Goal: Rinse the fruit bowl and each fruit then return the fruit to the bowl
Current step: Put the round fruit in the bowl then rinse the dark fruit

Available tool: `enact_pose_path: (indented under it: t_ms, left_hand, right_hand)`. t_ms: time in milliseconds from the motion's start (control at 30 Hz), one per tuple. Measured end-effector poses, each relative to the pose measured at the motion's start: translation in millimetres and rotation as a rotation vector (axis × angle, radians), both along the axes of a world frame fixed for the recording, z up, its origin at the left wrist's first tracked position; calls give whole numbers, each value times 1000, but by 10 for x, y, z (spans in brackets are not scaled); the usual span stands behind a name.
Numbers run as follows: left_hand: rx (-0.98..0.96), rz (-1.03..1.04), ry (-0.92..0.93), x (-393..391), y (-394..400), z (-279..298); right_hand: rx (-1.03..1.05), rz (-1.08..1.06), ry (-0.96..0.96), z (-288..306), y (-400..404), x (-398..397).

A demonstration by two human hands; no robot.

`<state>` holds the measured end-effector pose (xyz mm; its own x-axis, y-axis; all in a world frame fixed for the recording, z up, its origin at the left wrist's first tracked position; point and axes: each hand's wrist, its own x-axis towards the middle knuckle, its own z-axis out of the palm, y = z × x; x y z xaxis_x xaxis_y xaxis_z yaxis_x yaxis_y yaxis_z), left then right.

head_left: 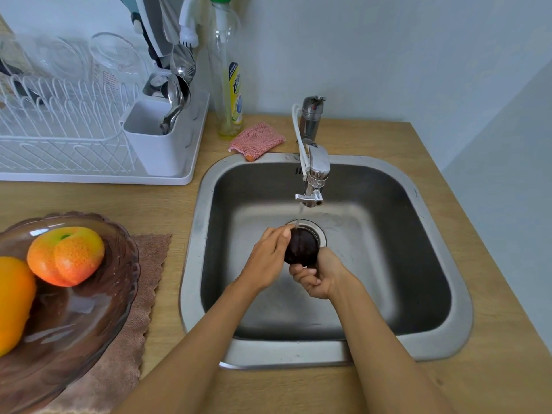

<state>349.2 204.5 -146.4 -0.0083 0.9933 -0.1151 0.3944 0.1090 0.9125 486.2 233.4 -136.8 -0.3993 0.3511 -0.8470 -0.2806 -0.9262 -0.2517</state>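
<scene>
Two fruits already sit in the bowl (pixel 98 309), well off to the left of my hands: an orange (pixel 13 300) at the picture's edge and a peach (pixel 65 255) beside it. The bowl rests on a cloth (pixel 143 294), and I judge a hurried drop-in could make the peach roll or the bowl slide on that cloth. My left hand (pixel 265 261) cups the left side of a dark plum (pixel 301 246), fingers curled over its top. The plum is between both hands, under the thin stream from the tap (pixel 313 186) and right over the drain (pixel 316 231) of the sink (pixel 460 324). My right hand (pixel 321 277) grasps it from below. Wet and smooth, it could squirt free and hit the basin; I'd keep both hands closed around it.
</scene>
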Motion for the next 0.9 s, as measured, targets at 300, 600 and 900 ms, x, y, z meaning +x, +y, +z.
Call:
enact_pose_path:
  t_ms: [300, 600, 900]
  left_hand:
    - [5, -34, -24, 29, -52, 33]
    - [-315, 68, -200, 43, 74, 42]
    - [-410, 71, -316, 46, 96, 18]
  right_hand:
    - [133, 36, -76, 4, -16, -55]
    - [788, 124, -805, 22, -152, -188]
    - [861, 216, -1191, -37, -100, -54]
